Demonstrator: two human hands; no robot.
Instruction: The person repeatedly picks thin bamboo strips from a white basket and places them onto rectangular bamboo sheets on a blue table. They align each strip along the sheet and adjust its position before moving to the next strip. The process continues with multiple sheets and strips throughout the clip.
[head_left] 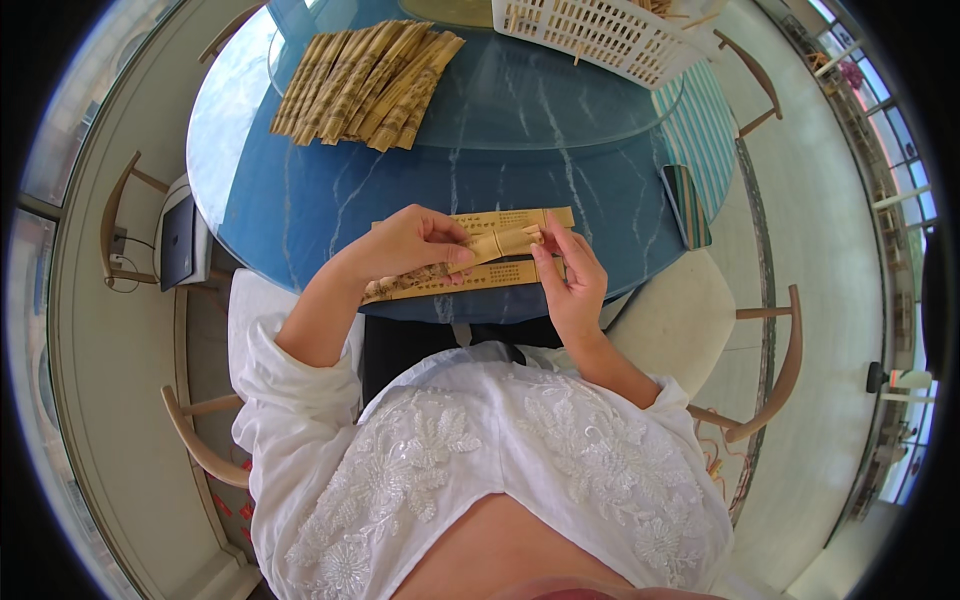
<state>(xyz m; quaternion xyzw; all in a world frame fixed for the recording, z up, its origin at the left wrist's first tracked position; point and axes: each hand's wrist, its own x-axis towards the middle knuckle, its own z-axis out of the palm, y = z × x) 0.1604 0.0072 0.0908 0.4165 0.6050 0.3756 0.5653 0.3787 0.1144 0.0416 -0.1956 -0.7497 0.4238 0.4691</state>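
My left hand (415,243) is closed around a yellow-brown printed paper chopstick sleeve (484,247), which slants over the near edge of the table. Pale stick ends, apparently chopsticks (520,238), show at the sleeve's right end. There my right hand (574,278) pinches with thumb and fingers; its fingertips meet the stick ends. Beneath both hands lie two flat yellow printed strips, a far strip (515,217) and a near strip (505,274). The hands hide parts of both strips.
Several filled-looking paper sleeves (365,85) lie heaped at the far left of the blue marbled table (330,190). A white slatted basket (600,45) with wooden sticks stands at the far right. A phone-like striped object (686,205) rests near the right edge. Chairs surround the table; one holds a laptop (178,240).
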